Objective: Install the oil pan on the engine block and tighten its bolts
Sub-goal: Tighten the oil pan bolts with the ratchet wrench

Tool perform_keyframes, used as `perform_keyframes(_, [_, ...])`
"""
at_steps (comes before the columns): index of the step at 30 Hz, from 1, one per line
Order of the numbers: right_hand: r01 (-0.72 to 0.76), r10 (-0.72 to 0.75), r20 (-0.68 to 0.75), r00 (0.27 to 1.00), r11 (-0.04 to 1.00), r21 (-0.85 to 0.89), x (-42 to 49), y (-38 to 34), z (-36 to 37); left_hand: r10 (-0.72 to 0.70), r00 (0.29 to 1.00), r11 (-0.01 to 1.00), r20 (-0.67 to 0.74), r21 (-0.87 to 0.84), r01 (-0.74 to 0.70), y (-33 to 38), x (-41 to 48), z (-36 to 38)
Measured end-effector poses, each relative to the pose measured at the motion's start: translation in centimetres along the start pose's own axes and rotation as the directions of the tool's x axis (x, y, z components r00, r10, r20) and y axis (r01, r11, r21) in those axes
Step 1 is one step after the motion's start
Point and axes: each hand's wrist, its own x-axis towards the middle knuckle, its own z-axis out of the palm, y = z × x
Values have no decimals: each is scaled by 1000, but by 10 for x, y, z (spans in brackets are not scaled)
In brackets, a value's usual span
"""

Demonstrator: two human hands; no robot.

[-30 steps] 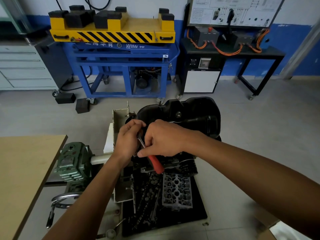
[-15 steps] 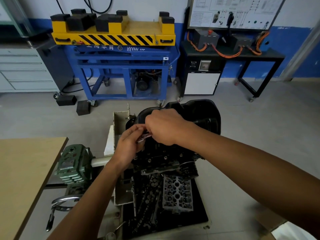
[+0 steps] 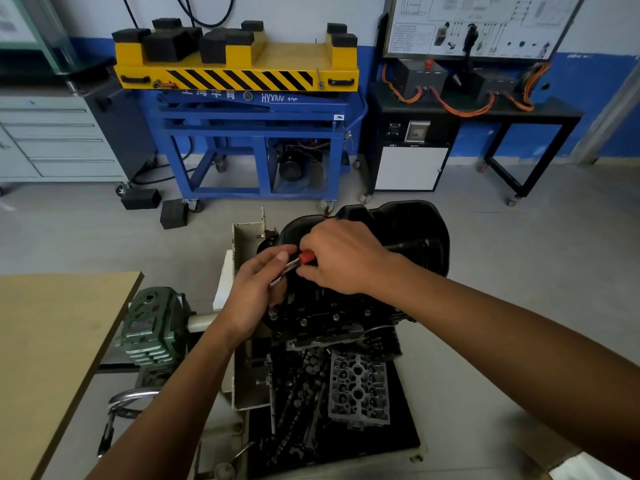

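While white lettering on the blue stand [image 3: 263,109] starts with "HY" and blurs after that, the characters left of it and the print on the wall board [image 3: 478,26] are too small to read. A yellow top [image 3: 287,60] with black hazard stripes sits on the stand. Nearer, the black pan [image 3: 408,230] sits on the dark block [image 3: 329,317], with bolts [image 3: 336,317] showing along the near flange. Both forearms reach in from below and meet over the pan's left end. The right grip [image 3: 339,258] is knuckles-up, fingers curled round the red handle of a wrench [image 3: 304,256]. The left grip [image 3: 256,292] is just beside it, thumb on top, pinching the wrench's metal shaft against its fingers. The tool's working end is hidden behind the left grip. Below the block a grey head [image 3: 358,389] lies on a black tray [image 3: 405,431]. A green gearbox [image 3: 149,327] stands just beside the wooden counter [image 3: 52,341] at left.
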Motion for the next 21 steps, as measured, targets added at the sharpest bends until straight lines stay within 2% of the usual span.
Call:
perform_keyframes(3, [-26,24,66,998,999,34,-10,-4,-8,-9,990,1000,-139,-15,7,-2,4,6])
perform_keyframes(7, [-18,-2,117,993,986,168,-26,-23,-14,-23,978,1000,-208,-8,22,-3,12,10])
perform_keyframes(13, [-28,-12,124,992,947,319,-41,-49,-2,30,994,998,-110,50,-25,-7,14,8])
perform_keyframes(16, [-53,-1,183,983,956,290,-39,-40,-11,25,994,998,-106,64,-18,-3,13,4])
perform_keyframes(21, [-17,-1,219,976,996,82,-32,-27,-21,-36,992,999,-124,27,40,-4,12,0])
